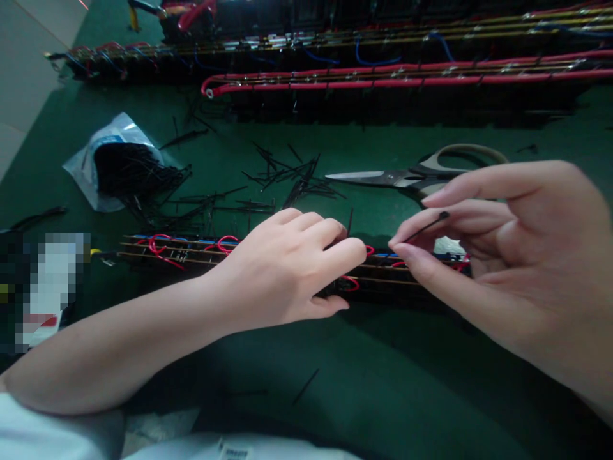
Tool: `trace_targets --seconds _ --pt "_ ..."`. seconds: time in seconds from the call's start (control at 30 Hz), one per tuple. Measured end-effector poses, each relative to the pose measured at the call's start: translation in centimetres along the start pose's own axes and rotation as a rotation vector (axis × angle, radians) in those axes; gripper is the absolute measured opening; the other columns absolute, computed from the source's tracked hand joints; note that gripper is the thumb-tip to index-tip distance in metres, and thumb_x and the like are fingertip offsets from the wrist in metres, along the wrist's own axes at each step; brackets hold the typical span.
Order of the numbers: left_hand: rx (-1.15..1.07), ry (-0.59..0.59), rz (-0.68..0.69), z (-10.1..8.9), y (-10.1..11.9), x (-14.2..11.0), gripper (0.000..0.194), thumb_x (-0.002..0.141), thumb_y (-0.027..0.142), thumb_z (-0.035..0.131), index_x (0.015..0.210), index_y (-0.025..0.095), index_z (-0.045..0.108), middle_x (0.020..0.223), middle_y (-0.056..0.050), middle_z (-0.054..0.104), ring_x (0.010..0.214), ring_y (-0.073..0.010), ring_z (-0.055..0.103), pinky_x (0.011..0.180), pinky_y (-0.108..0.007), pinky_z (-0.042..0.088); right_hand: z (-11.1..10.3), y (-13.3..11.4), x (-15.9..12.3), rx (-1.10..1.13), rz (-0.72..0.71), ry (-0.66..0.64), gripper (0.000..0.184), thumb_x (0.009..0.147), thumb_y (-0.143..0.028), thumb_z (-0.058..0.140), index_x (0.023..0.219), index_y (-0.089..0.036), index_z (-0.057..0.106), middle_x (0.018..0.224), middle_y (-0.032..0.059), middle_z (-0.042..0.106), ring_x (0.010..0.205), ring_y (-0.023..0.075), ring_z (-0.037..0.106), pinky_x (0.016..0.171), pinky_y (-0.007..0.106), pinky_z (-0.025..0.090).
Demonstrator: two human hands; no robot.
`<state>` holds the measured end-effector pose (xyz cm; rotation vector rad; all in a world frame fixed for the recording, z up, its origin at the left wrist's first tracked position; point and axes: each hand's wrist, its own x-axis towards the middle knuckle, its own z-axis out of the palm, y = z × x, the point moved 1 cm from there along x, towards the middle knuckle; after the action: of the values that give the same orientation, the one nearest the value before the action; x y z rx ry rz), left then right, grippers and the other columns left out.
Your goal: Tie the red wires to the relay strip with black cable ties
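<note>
A long dark board strip (191, 252) with red and blue wire loops lies across the green mat in front of me. My left hand (287, 268) rests on its middle with the fingers curled and pressed onto the wires. My right hand (502, 255) hovers just to the right, thumb and fingers pinching a thin black cable tie (426, 225) that slants up from the pinch. The part of the strip under both hands is hidden.
Scissors (412, 176) lie behind my right hand. Several loose black cable ties (287, 176) are scattered on the mat, and an open plastic bag of ties (119, 166) sits at the left. More wired strips (383, 76) run along the back.
</note>
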<state>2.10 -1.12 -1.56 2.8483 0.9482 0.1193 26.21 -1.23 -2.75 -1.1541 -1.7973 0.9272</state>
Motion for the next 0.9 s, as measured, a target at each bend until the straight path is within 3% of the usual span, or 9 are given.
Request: trace_targets --seconds 0.17,0.37,0.53,0.67,0.8,0.9 --pt "0.002 -0.002 -0.001 0.1 0.2 -0.1 0.037 0.096 0.043 0.074 0.12 0.022 0.058 0.12 -0.008 0.072 0.105 -0.0293 0.071 0.083 -0.039 0.049 0.0 0.5 -0.1 -0.045 0.011 0.032 0.04 0.089 -0.034 0.083 0.121 -0.04 0.059 0.09 -0.0023 0.066 0.078 0.0218 0.078 0.062 0.037 0.062" --pt "-0.02 -0.023 0.034 0.0 -0.1 0.0 0.044 0.094 0.044 0.078 0.125 0.021 0.056 0.125 -0.01 0.069 0.112 -0.031 0.07 0.087 -0.041 0.051 0.0 0.3 -0.2 -0.026 0.034 0.056 0.033 0.091 -0.031 0.08 0.115 -0.041 0.06 0.111 -0.0005 0.069 0.081 0.0205 0.077 0.06 0.036 0.062" --pt "-0.052 -0.03 0.046 0.1 -0.3 0.1 0.042 0.096 0.043 0.077 0.123 0.021 0.055 0.123 -0.01 0.068 0.11 -0.0304 0.069 0.087 -0.041 0.051 0.2 0.1 0.1 0.008 0.027 0.021 0.033 0.088 -0.027 0.078 0.111 -0.04 0.059 0.109 -0.0015 0.068 0.078 0.0195 0.076 0.059 0.036 0.061" --pt "-0.152 -0.028 0.037 -0.1 -0.6 0.2 0.032 0.099 0.042 0.072 0.116 0.02 0.055 0.121 -0.01 0.068 0.108 -0.0294 0.067 0.087 -0.04 0.051 0.3 0.2 0.2 0.008 0.055 0.035 0.034 0.087 -0.028 0.077 0.112 -0.041 0.059 0.099 -0.0014 0.067 0.077 0.0216 0.075 0.064 0.04 0.064" --pt "-0.35 -0.034 -0.025 -0.5 -1.0 0.3 0.013 0.099 0.026 0.064 0.104 0.02 0.054 0.111 -0.006 0.069 0.099 -0.0223 0.064 0.084 -0.034 0.05 0.2 0.0 0.0 0.017 0.055 0.023 0.034 0.09 -0.027 0.075 0.116 -0.041 0.059 0.109 0.0 0.066 0.081 0.0204 0.075 0.064 0.038 0.063" --pt "-0.448 -0.047 -0.059 -0.9 -1.2 0.3 0.011 0.094 0.02 0.062 0.1 0.021 0.052 0.111 -0.005 0.07 0.098 -0.019 0.062 0.084 -0.03 0.049 0.1 -0.2 0.0 0.031 0.042 0.014 0.029 0.092 -0.026 0.073 0.114 -0.039 0.059 0.111 0.0006 0.065 0.082 0.019 0.074 0.062 0.035 0.063"
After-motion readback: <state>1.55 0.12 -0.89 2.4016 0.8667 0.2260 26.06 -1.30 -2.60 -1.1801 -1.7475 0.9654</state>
